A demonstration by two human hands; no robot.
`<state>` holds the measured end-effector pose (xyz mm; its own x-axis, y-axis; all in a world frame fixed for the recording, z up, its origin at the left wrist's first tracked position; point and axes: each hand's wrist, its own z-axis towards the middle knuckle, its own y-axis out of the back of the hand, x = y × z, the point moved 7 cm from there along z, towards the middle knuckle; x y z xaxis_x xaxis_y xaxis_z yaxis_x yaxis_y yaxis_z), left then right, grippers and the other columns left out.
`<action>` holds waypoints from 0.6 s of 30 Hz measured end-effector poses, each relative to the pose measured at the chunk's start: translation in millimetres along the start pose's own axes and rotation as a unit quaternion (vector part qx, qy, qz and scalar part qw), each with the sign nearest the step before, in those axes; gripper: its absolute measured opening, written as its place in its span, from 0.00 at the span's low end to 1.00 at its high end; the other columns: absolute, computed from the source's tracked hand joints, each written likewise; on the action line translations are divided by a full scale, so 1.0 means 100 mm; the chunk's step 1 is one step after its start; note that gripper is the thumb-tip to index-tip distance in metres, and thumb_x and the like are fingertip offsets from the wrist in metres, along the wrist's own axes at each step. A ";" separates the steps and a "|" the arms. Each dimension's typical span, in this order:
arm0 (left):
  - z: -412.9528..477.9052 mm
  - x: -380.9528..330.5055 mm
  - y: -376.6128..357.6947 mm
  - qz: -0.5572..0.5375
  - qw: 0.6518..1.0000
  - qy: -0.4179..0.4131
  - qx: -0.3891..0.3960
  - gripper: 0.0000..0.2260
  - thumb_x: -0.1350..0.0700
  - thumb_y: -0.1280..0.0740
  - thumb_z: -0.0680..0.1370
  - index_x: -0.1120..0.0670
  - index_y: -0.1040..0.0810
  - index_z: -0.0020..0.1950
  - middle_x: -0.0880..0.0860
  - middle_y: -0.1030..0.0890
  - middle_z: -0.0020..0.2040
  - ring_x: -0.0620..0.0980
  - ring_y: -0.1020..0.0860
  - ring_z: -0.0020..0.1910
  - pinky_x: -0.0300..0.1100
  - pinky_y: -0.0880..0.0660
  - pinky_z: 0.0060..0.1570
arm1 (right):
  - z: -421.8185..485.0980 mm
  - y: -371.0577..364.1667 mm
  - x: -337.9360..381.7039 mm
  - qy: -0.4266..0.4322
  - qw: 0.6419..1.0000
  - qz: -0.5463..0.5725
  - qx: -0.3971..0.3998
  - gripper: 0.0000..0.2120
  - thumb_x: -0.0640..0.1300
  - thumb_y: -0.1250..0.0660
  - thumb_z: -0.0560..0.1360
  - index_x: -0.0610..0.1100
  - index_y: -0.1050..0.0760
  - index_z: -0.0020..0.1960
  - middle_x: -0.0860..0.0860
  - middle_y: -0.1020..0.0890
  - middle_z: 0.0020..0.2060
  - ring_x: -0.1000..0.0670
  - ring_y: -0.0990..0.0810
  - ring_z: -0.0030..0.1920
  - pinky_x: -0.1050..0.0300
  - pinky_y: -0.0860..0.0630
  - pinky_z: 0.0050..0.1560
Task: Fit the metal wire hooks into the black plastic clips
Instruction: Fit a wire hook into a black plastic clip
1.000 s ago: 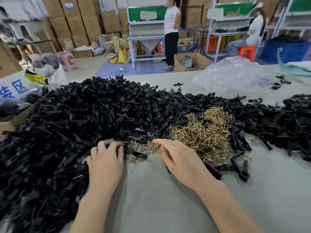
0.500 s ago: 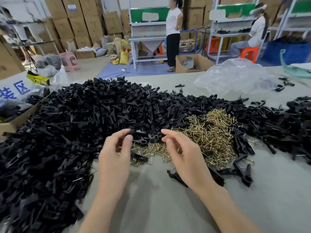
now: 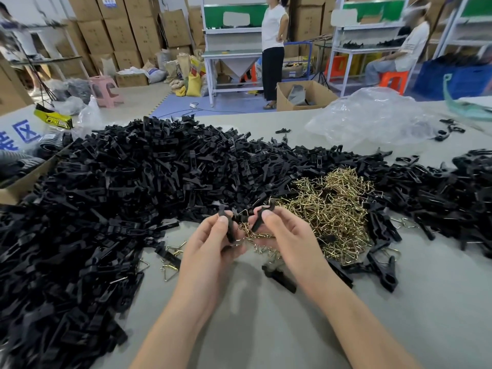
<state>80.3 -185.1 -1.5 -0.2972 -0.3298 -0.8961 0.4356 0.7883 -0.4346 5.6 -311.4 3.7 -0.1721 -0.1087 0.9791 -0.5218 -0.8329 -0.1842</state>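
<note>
My left hand (image 3: 213, 245) grips a black plastic clip half (image 3: 229, 227) upright between thumb and fingers. My right hand (image 3: 286, 235) pinches a second black clip half (image 3: 259, 218), tilted toward the first. A thin wire hook (image 3: 243, 212) shows between the two pieces. Both hands hover above the table, just in front of a heap of brass-coloured wire hooks (image 3: 332, 209). A huge pile of black clips (image 3: 119, 195) covers the table to the left and behind.
More black clips (image 3: 452, 193) lie at the right. Finished clips with hooks (image 3: 383, 270) sit near my right forearm, and loose hooks (image 3: 170, 262) at the left. A crumpled clear plastic bag (image 3: 372, 118) lies at the back right. A cardboard box (image 3: 24, 182) stands at the left edge.
Both hands have lifted off the table from the piles and come together. Each now holds a black clip piece, raised in front of the hook heap.
</note>
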 end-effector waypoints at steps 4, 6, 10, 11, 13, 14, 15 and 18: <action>-0.01 0.02 0.02 -0.029 0.999 0.034 -0.026 0.09 0.61 0.40 0.84 0.57 0.21 0.58 0.54 0.20 0.36 0.46 0.26 0.28 0.37 0.28 0.29 | 0.00 0.01 -0.04 -0.031 0.999 0.039 0.003 0.09 0.41 0.37 0.83 0.45 0.17 0.54 0.48 0.13 0.45 0.52 0.16 0.44 0.62 0.20 0.43; -0.02 0.02 0.00 0.000 0.999 0.024 -0.020 0.11 0.61 0.41 0.84 0.53 0.22 0.61 0.54 0.19 0.36 0.45 0.27 0.27 0.36 0.29 0.28 | -0.02 -0.03 -0.05 -0.039 0.999 0.013 0.020 0.09 0.41 0.36 0.83 0.48 0.17 0.55 0.49 0.13 0.45 0.54 0.15 0.43 0.67 0.22 0.37; -0.05 -0.03 -0.02 0.100 0.994 -0.038 0.016 0.11 0.59 0.39 0.84 0.49 0.21 0.62 0.51 0.16 0.42 0.45 0.23 0.34 0.36 0.23 0.36 | -0.04 -0.05 -0.07 -0.033 0.998 -0.024 0.043 0.10 0.41 0.34 0.82 0.51 0.17 0.57 0.53 0.13 0.44 0.57 0.17 0.41 0.66 0.21 0.42; -0.05 -0.03 -0.02 0.114 0.992 -0.046 0.018 0.11 0.60 0.39 0.84 0.49 0.21 0.61 0.51 0.15 0.43 0.45 0.22 0.36 0.36 0.22 0.39 | -0.05 -0.05 -0.06 -0.033 0.998 -0.024 0.042 0.10 0.41 0.34 0.82 0.52 0.17 0.57 0.53 0.13 0.43 0.57 0.17 0.41 0.66 0.21 0.40; -0.04 -0.02 -0.02 0.135 0.989 -0.051 0.016 0.13 0.63 0.39 0.84 0.49 0.19 0.60 0.49 0.15 0.44 0.46 0.20 0.38 0.36 0.21 0.42 | -0.05 -0.04 -0.06 -0.031 0.998 -0.024 0.041 0.10 0.41 0.33 0.81 0.52 0.16 0.57 0.53 0.13 0.41 0.55 0.16 0.41 0.67 0.22 0.39; -0.04 -0.02 -0.02 0.144 0.988 -0.054 0.016 0.14 0.63 0.39 0.84 0.48 0.19 0.60 0.47 0.16 0.43 0.46 0.19 0.39 0.36 0.21 0.43 | -0.04 -0.04 -0.06 -0.028 0.998 -0.024 0.043 0.10 0.40 0.33 0.81 0.52 0.16 0.57 0.51 0.13 0.42 0.54 0.16 0.42 0.65 0.20 0.41; -0.04 -0.02 -0.02 0.150 0.987 -0.058 0.017 0.14 0.63 0.39 0.84 0.47 0.19 0.59 0.47 0.16 0.41 0.46 0.19 0.38 0.36 0.21 0.43 | -0.04 -0.05 -0.06 -0.025 0.998 -0.027 0.050 0.11 0.40 0.34 0.82 0.51 0.16 0.57 0.49 0.13 0.43 0.53 0.16 0.43 0.62 0.19 0.45; -0.03 -0.02 -0.01 0.139 0.989 -0.056 0.014 0.12 0.62 0.38 0.83 0.48 0.20 0.60 0.52 0.18 0.38 0.47 0.21 0.36 0.38 0.21 0.43 | -0.05 -0.08 -0.07 -0.022 0.996 -0.051 0.077 0.12 0.41 0.35 0.82 0.51 0.16 0.60 0.49 0.14 0.46 0.54 0.18 0.44 0.56 0.18 0.51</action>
<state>77.7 -183.4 1.1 -0.0674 -0.1602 -0.9848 0.5104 0.8425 -0.1719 6.2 -301.3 -2.3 -0.0862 -0.0404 0.9955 -0.4003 -0.9136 -0.0717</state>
